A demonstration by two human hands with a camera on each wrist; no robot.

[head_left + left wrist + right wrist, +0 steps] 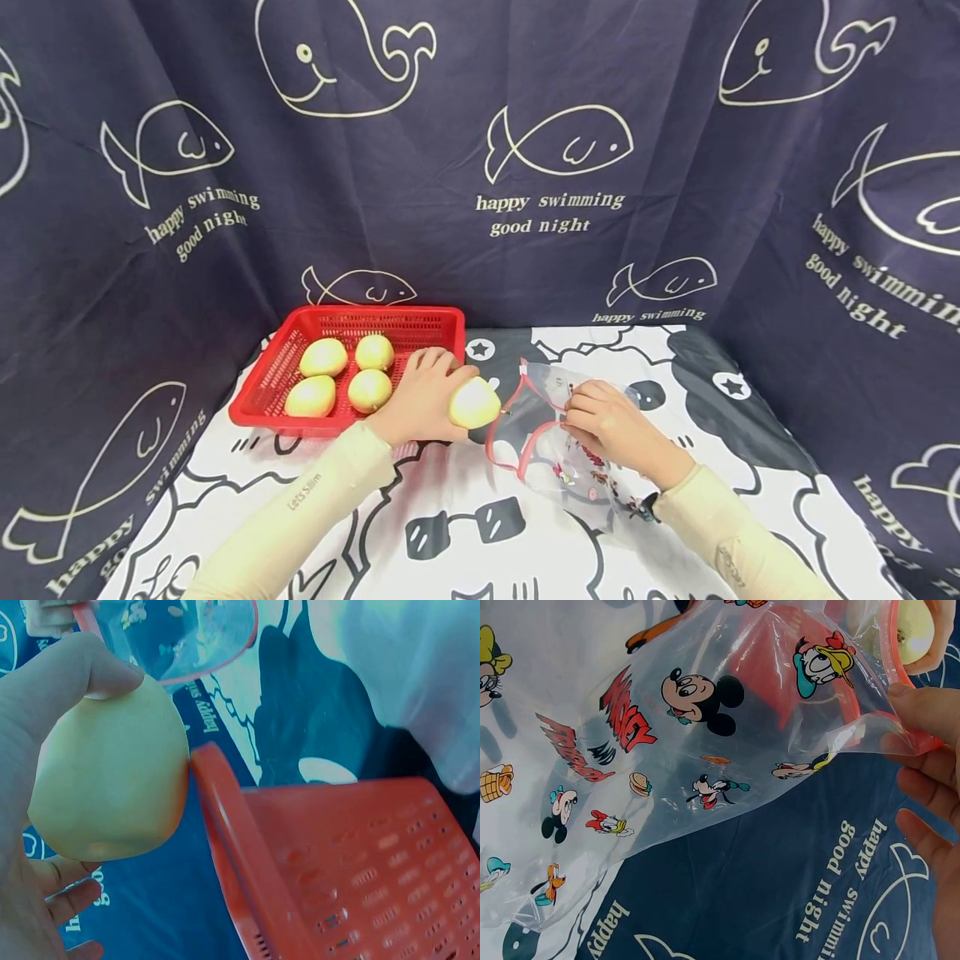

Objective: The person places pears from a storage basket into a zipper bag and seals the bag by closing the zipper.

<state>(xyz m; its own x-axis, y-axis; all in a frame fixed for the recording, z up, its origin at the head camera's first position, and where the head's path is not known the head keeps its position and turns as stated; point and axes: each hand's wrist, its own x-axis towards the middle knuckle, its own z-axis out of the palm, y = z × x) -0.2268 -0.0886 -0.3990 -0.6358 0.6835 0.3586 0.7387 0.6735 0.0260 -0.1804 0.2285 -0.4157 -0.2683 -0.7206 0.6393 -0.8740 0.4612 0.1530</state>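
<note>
My left hand [429, 400] grips a pale yellow fruit that looks like a pear [475, 403], just right of the red basket. In the left wrist view the thumb lies over the pear [112, 772], near the basket's rim. A clear plastic zip bag [558, 475] with a red edge and cartoon prints lies on the right, its mouth parted toward the pear. My right hand [611, 425] pinches the bag's red-edged rim. Up close, the right wrist view shows the printed bag [705, 765] hanging from the thumb and fingers, with the pear [915, 630] beyond its red edge.
The red perforated basket [249, 408] stands at the left and holds several more yellow pears [323, 357]. A black-and-white cartoon cloth [465, 575] covers the table. Dark blue fabric [420, 192] with fish drawings hangs behind and at both sides.
</note>
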